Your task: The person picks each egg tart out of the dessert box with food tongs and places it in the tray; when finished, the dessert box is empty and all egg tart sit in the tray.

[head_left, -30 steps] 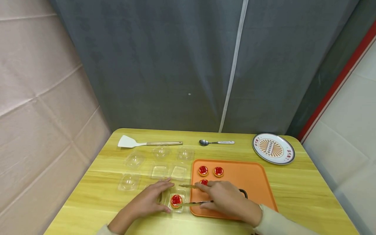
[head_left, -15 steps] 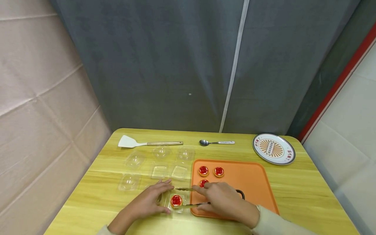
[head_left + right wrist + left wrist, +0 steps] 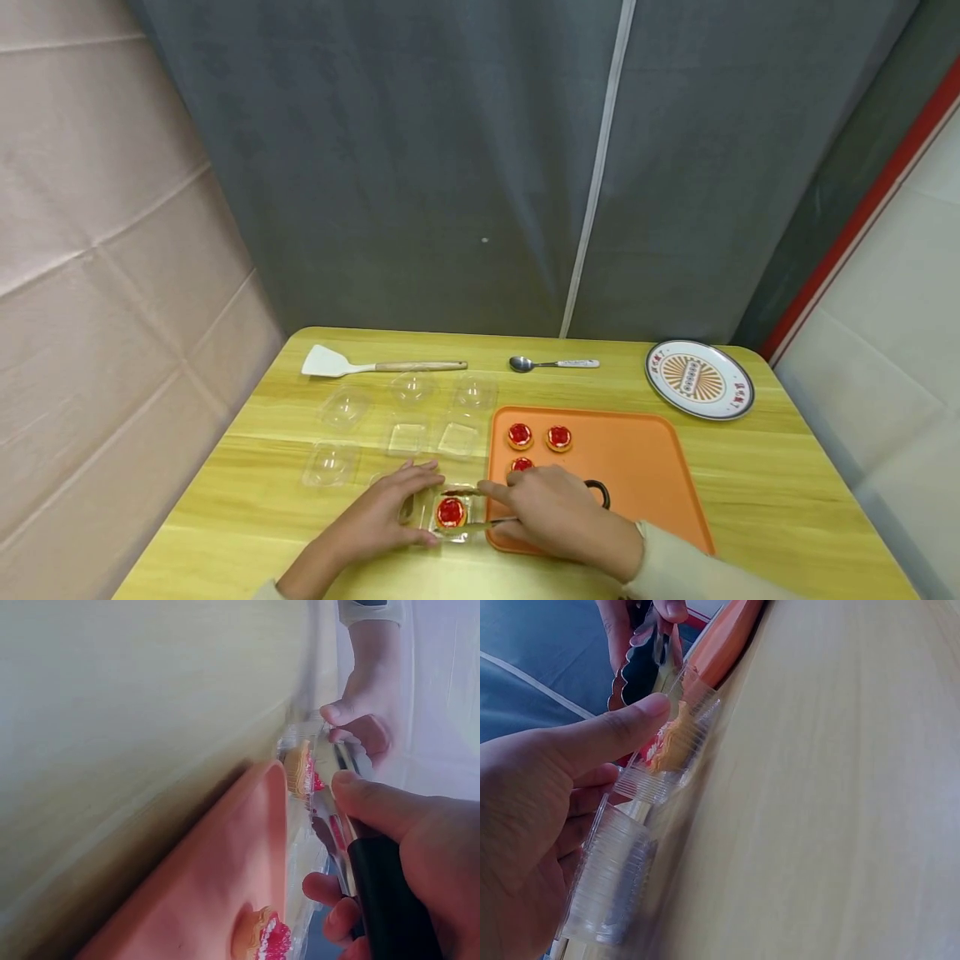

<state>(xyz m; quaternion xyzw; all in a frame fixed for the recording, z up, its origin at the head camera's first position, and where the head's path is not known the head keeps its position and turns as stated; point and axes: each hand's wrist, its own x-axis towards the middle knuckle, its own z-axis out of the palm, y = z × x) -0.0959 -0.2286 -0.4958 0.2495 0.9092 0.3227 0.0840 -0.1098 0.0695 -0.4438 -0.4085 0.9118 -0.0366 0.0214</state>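
A small tart (image 3: 451,512) with a red top sits in a clear plastic box (image 3: 622,862) near the table's front edge. My left hand (image 3: 386,510) holds that box from the left, thumb along its near edge and fingers on the far side. My right hand (image 3: 551,510) grips metal food tongs (image 3: 346,847) with black handles. Their two scalloped tips lie apart, one on the far side of the tart and one on the near side. Three more tarts (image 3: 558,438) rest on the orange tray (image 3: 622,442), one partly hidden behind my right hand.
Several clear plastic boxes (image 3: 330,463) stand left of the tray. Along the back lie a white spatula (image 3: 326,363) with a wooden handle, a spoon (image 3: 521,364) and a patterned plate (image 3: 698,380). A grey curtain (image 3: 420,167) hangs behind the table.
My right hand has shifted left with the tongs, and their tips have come further over the box and a little closer together. My left hand and the box have stayed nearly still.
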